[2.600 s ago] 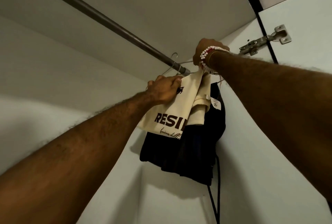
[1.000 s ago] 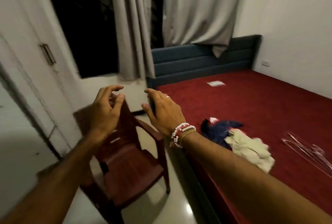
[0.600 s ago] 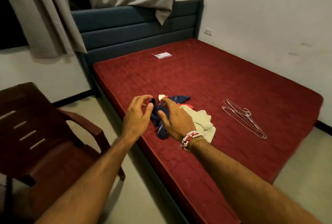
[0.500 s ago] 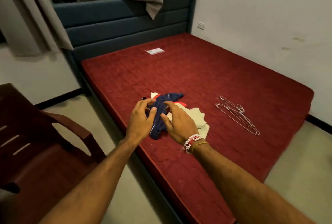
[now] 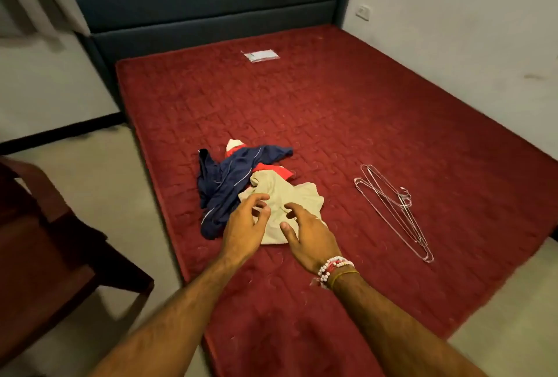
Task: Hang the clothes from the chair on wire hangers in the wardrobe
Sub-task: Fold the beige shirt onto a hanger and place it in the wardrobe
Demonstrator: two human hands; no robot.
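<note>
On the red mattress (image 5: 332, 111): a heap of clothes lies near the side edge closest to the person.
Heap, composition: cream garment (image 5: 290, 195) nearest; navy garment (image 5: 229, 177) on its left; red garment (image 5: 271, 169) showing between and behind them.
Cream garment, relative to the grips: directly under both, its near half partly covered by them.
Left grip (image 5: 244, 225): released; fingers spread and loosely bent over the cream garment's left edge, grasping nothing; contact with the cloth cannot be told.
Right grip (image 5: 311, 234): released; fingers spread, palm down over the cream garment's near edge, grasping nothing; beaded bracelets (image 5: 332, 268) at the wrist.
Grips, mutual position: close together, not touching.
Wire hangers (image 5: 392, 204): stacked flat on the mattress, well to the right of the heap, apart from both grips.
Chair (image 5: 45, 240): dark brown, on the floor left of the bed, partly out of view.
Headboard (image 5: 196, 5): blue, padded, at the far end.
</note>
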